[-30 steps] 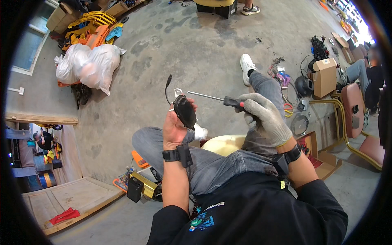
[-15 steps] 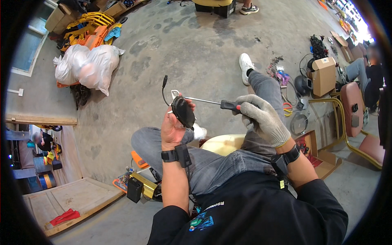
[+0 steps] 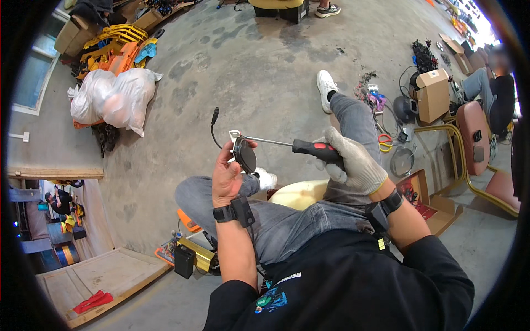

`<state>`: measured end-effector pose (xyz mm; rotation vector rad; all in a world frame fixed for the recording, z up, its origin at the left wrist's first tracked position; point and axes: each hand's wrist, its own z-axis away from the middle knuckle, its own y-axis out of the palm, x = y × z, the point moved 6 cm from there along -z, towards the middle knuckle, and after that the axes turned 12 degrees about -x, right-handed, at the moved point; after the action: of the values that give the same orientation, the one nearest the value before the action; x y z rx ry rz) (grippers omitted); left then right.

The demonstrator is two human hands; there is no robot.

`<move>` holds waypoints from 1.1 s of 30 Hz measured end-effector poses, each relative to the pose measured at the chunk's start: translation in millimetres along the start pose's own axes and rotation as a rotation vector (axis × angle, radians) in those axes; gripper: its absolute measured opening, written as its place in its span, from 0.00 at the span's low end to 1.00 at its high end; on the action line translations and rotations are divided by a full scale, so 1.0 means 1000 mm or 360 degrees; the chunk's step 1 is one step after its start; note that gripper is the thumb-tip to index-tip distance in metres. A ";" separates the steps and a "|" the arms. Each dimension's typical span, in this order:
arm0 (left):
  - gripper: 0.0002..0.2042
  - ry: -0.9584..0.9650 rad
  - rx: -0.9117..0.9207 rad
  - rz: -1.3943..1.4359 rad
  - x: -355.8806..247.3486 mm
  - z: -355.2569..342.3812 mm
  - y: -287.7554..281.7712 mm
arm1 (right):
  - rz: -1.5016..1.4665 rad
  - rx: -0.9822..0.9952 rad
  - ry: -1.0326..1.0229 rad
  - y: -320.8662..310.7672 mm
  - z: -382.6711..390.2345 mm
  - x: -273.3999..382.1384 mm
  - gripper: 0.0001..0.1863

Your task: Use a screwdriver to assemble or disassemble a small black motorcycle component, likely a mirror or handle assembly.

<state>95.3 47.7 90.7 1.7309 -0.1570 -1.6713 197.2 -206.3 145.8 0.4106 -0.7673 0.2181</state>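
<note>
My bare left hand (image 3: pixel 227 179) is closed round a round black disc-shaped device (image 3: pixel 244 154) with a white bracket (image 3: pixel 234 134) at its top edge. A short black cable (image 3: pixel 214 126) with a plug end rises from behind it. In my right hand (image 3: pixel 356 161), which wears a grey knit glove, a screwdriver (image 3: pixel 316 148) with a black and red handle lies nearly level. Its metal shaft runs left, and the tip meets the device near the bracket. Whether the tip sits in a screw is too small to tell.
On the right are an open cardboard box (image 3: pixel 433 95), orange-handled scissors (image 3: pixel 385 143) and a pink chair (image 3: pixel 475 132). White plastic bags (image 3: pixel 118 100) stand at left. A gold and black device (image 3: pixel 193 256) lies beside my left thigh. People sit farther off.
Both hands have shifted slightly left. The device has turned to show more of its round face, and the screwdriver handle has rolled, showing more red, within my regripped right hand.
</note>
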 end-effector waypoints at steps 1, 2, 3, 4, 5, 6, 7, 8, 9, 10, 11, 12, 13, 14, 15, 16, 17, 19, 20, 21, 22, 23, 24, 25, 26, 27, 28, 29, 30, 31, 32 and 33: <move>0.43 0.0000 0.0000 -0.0026 0.001 -0.001 0.001 | 0.0012 0.0026 0.0002 -0.002 -0.001 0.000 0.24; 0.43 0.0006 0.0001 -0.0024 0.001 -0.002 0.001 | 0.0026 0.0053 0.0003 -0.003 -0.003 0.001 0.25; 0.43 -0.0005 -0.0001 -0.0058 0.000 -0.001 0.000 | 0.0032 0.0060 0.0002 -0.002 -0.004 0.001 0.25; 0.42 -0.0011 -0.0006 -0.0091 -0.001 -0.001 -0.001 | 0.0108 0.0039 -0.0028 -0.002 -0.007 0.003 0.24; 0.42 0.0007 -0.0020 -0.0087 -0.003 -0.001 -0.003 | 0.0190 0.0022 -0.0060 0.000 -0.009 0.005 0.24; 0.42 -0.0014 -0.0012 -0.0113 -0.004 0.002 -0.006 | 0.0217 0.0050 -0.0063 0.005 -0.010 0.007 0.24; 0.41 -0.0016 -0.0021 -0.0146 -0.006 0.005 -0.009 | 0.0158 0.0067 -0.0096 0.010 -0.011 0.009 0.22; 0.41 -0.0031 -0.0026 -0.0128 -0.006 0.007 -0.011 | 0.0104 0.0094 -0.0126 0.015 -0.012 0.012 0.20; 0.39 -0.0055 -0.0023 -0.0166 -0.005 0.006 -0.011 | 0.0156 0.0168 -0.0134 0.017 -0.012 0.011 0.20; 0.38 -0.0075 -0.0010 -0.0220 0.000 0.006 -0.014 | 0.0120 0.0085 -0.0176 0.010 -0.017 0.007 0.19; 0.37 -0.0093 0.0009 -0.0265 0.006 0.002 -0.012 | 0.0087 -0.0005 -0.0226 0.000 -0.022 0.005 0.18; 0.36 -0.0103 -0.0007 -0.0214 0.007 0.002 -0.006 | 0.0131 -0.0025 -0.0361 -0.009 -0.029 0.000 0.18; 0.34 -0.0124 0.0006 -0.0147 0.011 -0.001 0.003 | 0.0169 -0.0073 -0.0507 -0.019 -0.032 0.000 0.17; 0.34 -0.0060 -0.0037 -0.0149 0.007 -0.002 0.003 | 0.0200 -0.0004 -0.0522 -0.016 -0.032 -0.003 0.17; 0.33 -0.0112 0.0023 -0.0185 0.008 -0.002 0.006 | 0.0186 -0.0051 -0.0550 -0.014 -0.031 -0.003 0.18; 0.33 -0.0169 0.0092 -0.0221 0.007 0.000 0.007 | 0.0167 -0.0109 -0.0581 -0.011 -0.032 0.001 0.19; 0.33 -0.0127 0.0084 -0.0223 0.002 0.002 0.004 | 0.0181 -0.0078 -0.0606 -0.003 -0.032 0.005 0.19; 0.32 -0.0124 0.0016 -0.0253 0.007 0.002 0.004 | 0.0328 -0.0168 -0.0410 -0.001 -0.025 0.010 0.24; 0.31 -0.0130 0.0002 -0.0256 0.009 0.002 0.000 | 0.0338 -0.0079 -0.0293 -0.010 -0.034 0.003 0.28; 0.31 -0.0151 0.0000 -0.0246 0.009 0.002 0.002 | 0.0311 -0.0092 -0.0156 -0.012 -0.038 0.003 0.27; 0.30 -0.0170 0.0021 -0.0239 0.010 0.002 0.003 | 0.0253 -0.0077 -0.0159 -0.014 -0.040 0.006 0.25; 0.29 -0.0192 0.0047 -0.0232 0.013 0.001 0.003 | 0.0191 -0.0066 -0.0164 -0.015 -0.043 0.007 0.23; 0.29 -0.0182 0.0011 -0.0226 0.014 0.003 -0.002 | 0.0103 -0.0050 -0.0186 -0.011 -0.046 0.006 0.19; 0.28 -0.0174 -0.0014 -0.0216 0.016 0.002 -0.006 | 0.0025 0.0084 -0.0286 -0.008 -0.047 0.007 0.15; 0.30 -0.0157 -0.0033 -0.0192 0.018 0.001 -0.009 | 0.0009 0.0046 -0.0337 -0.009 -0.049 0.006 0.16; 0.33 -0.0141 -0.0054 -0.0164 0.016 0.001 -0.010 | -0.0005 0.0007 -0.0388 -0.008 -0.049 0.007 0.17; 0.33 -0.0138 -0.0018 -0.0186 0.014 -0.001 -0.007 | 0.0017 0.0053 -0.0405 -0.009 -0.049 0.010 0.18; 0.33 -0.0140 0.0000 -0.0210 0.012 0.001 -0.006 | 0.0041 0.0108 -0.0404 -0.008 -0.048 0.011 0.19; 0.33 -0.0157 0.0003 -0.0202 0.013 0.001 -0.004 | 0.0123 -0.0010 -0.0425 -0.005 -0.047 0.012 0.17; 0.33 -0.0163 0.0012 -0.0219 0.013 -0.001 -0.003 | 0.0112 -0.0058 -0.0446 -0.007 -0.042 0.019 0.17; 0.33 -0.0154 -0.0005 -0.0212 0.015 -0.002 -0.002 | 0.0289 -0.0007 -0.0309 -0.007 -0.038 0.019 0.16; 0.33 -0.0143 -0.0013 -0.0204 0.015 -0.005 0.000 | 0.0459 0.0037 -0.0173 -0.008 -0.034 0.017 0.17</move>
<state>102.1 41.5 77.3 1.6916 -0.0821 -1.8410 233.4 -197.9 133.8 0.3346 -0.9311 0.4782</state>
